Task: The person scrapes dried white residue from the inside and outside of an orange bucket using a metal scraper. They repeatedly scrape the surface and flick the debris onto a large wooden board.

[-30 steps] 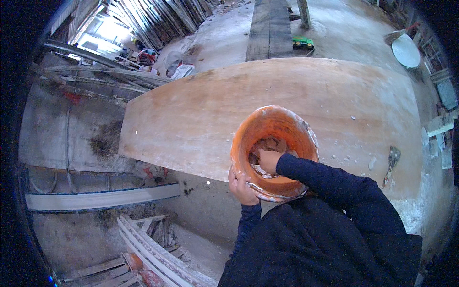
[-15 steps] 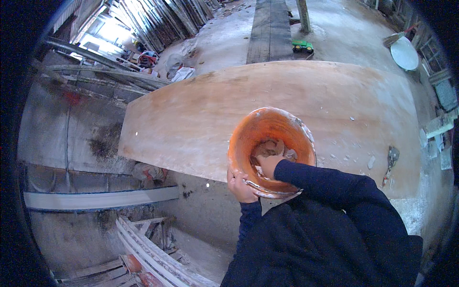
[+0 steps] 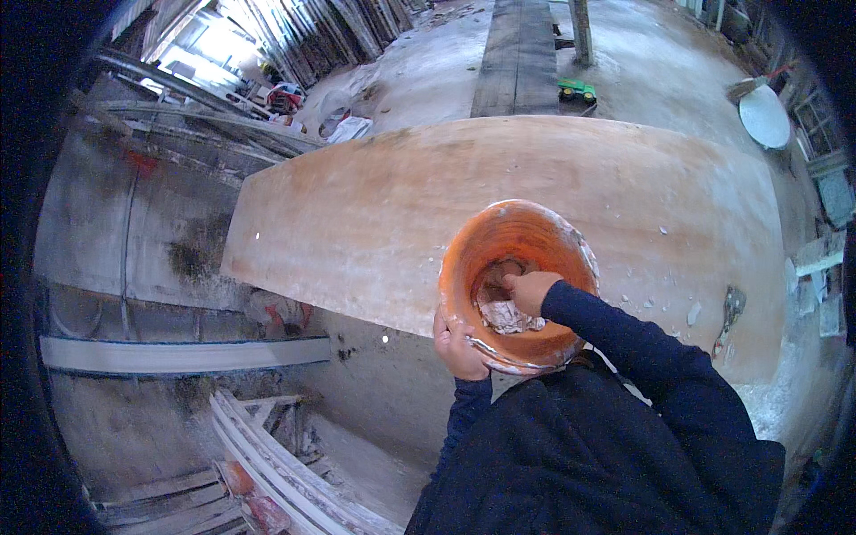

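An orange bucket (image 3: 571, 245), its rim crusted with white, is tipped so that I see into it, over the near side of a wooden board (image 3: 357, 205). My left hand (image 3: 461, 346) is closed on its near-left rim, thumb and fingers wrapped over the edge. Inside the bucket is my right hand (image 3: 532, 294), its fingers curled near the bottom; what they hold, if anything, is hidden. Pale, broken plaster-like pieces (image 3: 508, 317) lie in the bucket just beneath that hand.
A white-smeared scraper or brush (image 3: 731, 312) rests on the board's right end among pale crumbs. Beyond the board are dark planks (image 3: 515, 71) and a green toy truck (image 3: 577, 90). Left of me stand a white curved strip (image 3: 187, 355) and a curved frame (image 3: 267, 459).
My right hand has drawn up a little from the bucket's bottom, so more pale pieces show. The bucket and both hands sit slightly farther right in the view.
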The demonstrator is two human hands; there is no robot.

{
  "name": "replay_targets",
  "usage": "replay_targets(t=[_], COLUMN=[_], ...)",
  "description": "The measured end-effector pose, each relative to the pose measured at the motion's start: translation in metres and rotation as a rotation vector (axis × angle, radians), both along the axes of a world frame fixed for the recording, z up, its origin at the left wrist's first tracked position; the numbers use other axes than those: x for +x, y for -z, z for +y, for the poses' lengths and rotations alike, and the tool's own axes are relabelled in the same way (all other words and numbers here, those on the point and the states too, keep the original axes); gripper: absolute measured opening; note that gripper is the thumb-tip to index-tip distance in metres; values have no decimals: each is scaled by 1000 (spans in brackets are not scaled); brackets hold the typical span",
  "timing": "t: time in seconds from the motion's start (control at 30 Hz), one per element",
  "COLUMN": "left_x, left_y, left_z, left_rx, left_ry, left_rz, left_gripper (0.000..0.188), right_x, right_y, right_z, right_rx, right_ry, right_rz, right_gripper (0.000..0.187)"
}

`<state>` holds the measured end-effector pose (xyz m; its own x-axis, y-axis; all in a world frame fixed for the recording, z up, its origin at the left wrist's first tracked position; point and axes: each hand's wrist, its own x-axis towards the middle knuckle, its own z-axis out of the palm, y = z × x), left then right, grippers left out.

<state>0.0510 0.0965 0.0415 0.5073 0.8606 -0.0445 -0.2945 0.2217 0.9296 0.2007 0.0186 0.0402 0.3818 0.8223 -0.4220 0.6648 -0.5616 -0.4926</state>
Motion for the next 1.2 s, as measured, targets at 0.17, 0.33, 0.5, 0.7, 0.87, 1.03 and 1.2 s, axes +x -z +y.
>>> replay_targets(t=[0.17, 0.33, 0.5, 0.7, 0.87, 1.03, 1.2], left_x=[2, 11, 12, 8, 9, 6, 3], left_y=[-16, -37, -34, -33, -37, -41, -42], left_z=[-1, -5, -4, -5, -8, -12, -8], left_rx=[59, 132, 148, 72, 124, 153, 143], left_ry=[18, 66, 90, 90, 44, 40, 130], left_rz=[60, 70, 20, -1, 13, 79, 29], left_gripper=[49, 53, 57, 53, 48, 44, 46], right_x=[28, 20, -14, -9, 20, 3, -8], right_y=[-51, -12, -12, -14, 10, 8, -21], right_z=[-28, -34, -49, -63, -50, -52, -52], right_rx=[83, 29, 51, 134, 145, 104, 48], right_ry=[54, 112, 123, 207, 161, 79, 5], right_rz=[-189, -375, -292, -264, -371, -387, -428], right_gripper=[26, 40, 47, 39, 32, 38, 46])
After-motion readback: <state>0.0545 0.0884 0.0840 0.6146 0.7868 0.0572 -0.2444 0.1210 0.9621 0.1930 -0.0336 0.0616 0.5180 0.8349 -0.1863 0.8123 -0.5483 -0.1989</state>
